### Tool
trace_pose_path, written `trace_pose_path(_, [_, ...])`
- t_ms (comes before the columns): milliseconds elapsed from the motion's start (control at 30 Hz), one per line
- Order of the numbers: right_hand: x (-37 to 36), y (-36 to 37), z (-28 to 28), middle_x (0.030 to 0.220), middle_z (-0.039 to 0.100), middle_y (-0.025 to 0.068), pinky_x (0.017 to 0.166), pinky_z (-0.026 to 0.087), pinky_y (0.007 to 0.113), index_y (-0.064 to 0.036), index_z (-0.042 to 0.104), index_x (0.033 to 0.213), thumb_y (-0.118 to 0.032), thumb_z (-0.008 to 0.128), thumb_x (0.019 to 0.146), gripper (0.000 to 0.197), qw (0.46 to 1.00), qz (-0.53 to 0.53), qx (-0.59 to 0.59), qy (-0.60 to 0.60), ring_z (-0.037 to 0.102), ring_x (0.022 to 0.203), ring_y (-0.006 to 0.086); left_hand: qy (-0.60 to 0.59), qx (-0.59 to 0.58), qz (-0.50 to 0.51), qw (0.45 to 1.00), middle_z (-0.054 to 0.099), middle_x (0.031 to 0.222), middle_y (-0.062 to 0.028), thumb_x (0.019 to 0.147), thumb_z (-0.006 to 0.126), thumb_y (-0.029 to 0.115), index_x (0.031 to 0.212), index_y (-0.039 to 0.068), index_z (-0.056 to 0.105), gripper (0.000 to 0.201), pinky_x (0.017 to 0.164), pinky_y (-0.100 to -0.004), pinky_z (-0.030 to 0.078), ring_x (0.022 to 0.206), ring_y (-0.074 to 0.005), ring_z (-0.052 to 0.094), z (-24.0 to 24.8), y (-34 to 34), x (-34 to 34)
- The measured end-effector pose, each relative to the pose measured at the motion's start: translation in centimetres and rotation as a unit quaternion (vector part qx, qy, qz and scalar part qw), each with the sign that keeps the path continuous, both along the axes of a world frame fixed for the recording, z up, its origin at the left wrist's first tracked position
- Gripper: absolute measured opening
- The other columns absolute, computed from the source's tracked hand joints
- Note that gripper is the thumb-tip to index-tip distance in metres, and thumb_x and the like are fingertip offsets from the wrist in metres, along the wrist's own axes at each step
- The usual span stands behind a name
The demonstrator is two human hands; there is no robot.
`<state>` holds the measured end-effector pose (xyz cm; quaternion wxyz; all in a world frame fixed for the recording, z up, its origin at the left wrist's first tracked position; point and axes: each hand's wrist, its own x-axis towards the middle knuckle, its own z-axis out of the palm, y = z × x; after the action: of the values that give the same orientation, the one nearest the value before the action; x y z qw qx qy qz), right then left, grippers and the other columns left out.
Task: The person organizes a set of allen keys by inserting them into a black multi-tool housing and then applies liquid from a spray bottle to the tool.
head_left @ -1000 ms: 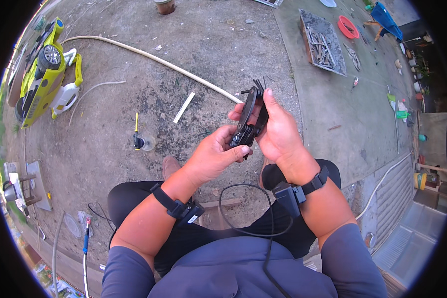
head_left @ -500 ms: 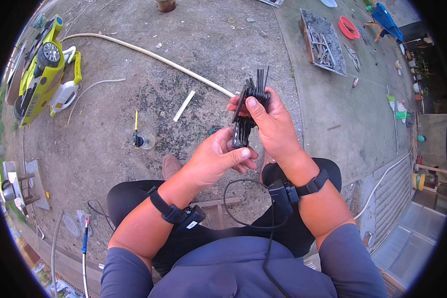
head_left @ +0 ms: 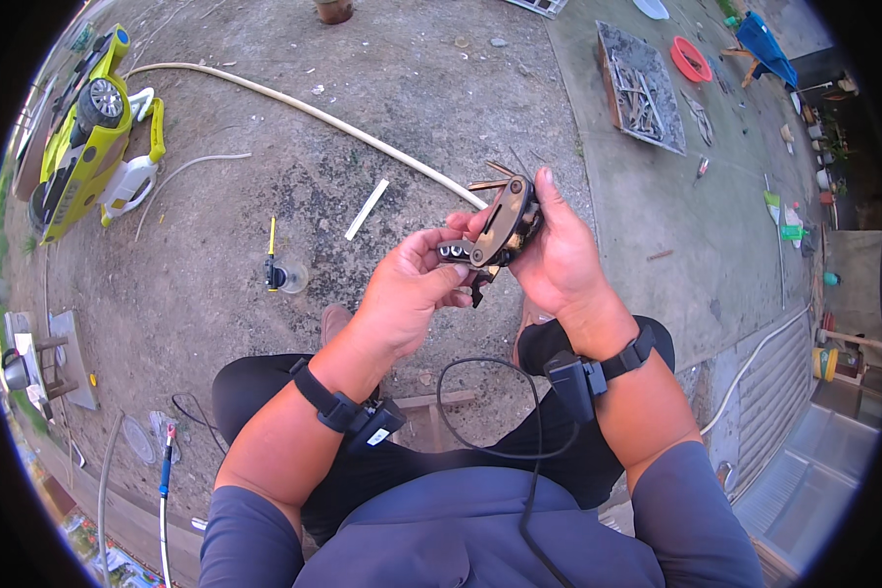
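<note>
Between the left grip (head_left: 407, 284) and the right grip (head_left: 563, 255), above the ground and in front of the knees, there is a dark folding multi-tool (head_left: 505, 225). It is tilted, with its upper end leaning to the right, and its flat side plate catches a brownish shine. Both grips are grasping this tool: the left one pinches its lower end with the thumb and fingers, and the right one is wrapped around its right side, with the thumb pointing upward. Beside the left fingertips, a row of silver round sockets (head_left: 451, 251) shows at the lower end. From the upper end, several thin keys (head_left: 495, 176) stick out, at different angles.

Just beyond the grips, a pale hose (head_left: 323, 120) runs over the ground, and its near end passes out of sight behind them. To the left of the grips lie a whitish strip (head_left: 367, 210) and, farther, a yellow-green toy car (head_left: 78, 181) tipped on its side. Well apart, to the upper right of the grips, are a metal tray (head_left: 625, 49) with tools and a red basin (head_left: 698, 73). Nearer than the grips, a black cable (head_left: 532, 490) makes a loop over the lap.
</note>
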<state>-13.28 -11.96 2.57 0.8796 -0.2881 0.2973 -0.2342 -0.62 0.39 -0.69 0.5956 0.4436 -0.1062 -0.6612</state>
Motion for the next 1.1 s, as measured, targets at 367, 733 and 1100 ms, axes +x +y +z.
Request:
trace_pose_path(367, [0.2,0.4,-0.3,0.094,0.067,0.0142,0.078,0.054,0.038,0.0004,0.058,0.111,-0.043,0.04,0.102,0.048,0.996,-0.026,0.016,0.081,0.066,0.082,0.0239,-0.091,-0.06,0.038,0.993,0.062,0.109,-0.0079,0.088,0.061,-0.001,0.125,0.0,0.048,0.039,0.067,-0.0234,0.05,0.09,-0.0133,0.064,0.5,0.0,0.0])
trace_pose_path(733, [0.4,1.8,-0.9,0.109,0.065,0.012,0.081,0.055,0.037,-0.0024,0.056,0.119,-0.05,0.036,0.101,0.055,0.994,0.083,0.043,0.047,0.065,0.095,0.0198,-0.32,-0.03,0.072,0.944,0.064,0.098,-0.0106,0.084,0.068,-0.002,0.107,-0.003,0.052,0.028,0.072,-0.0264,0.054,0.086,-0.0134,0.064,1.9,-0.6,-0.4])
trace_pose_path(1100, [0.2,1.4,-1.2,0.099,0.063,0.0109,0.082,0.055,0.043,-0.0029,0.055,0.119,-0.043,0.041,0.101,0.046,0.995,0.025,0.034,0.087,0.064,0.092,0.0229,-0.241,-0.017,0.069,0.968,0.061,0.095,-0.0075,0.085,0.067,0.004,0.107,0.0,0.049,0.029,0.071,-0.0256,0.051,0.087,-0.0114,0.061,0.6,-0.4,0.0])
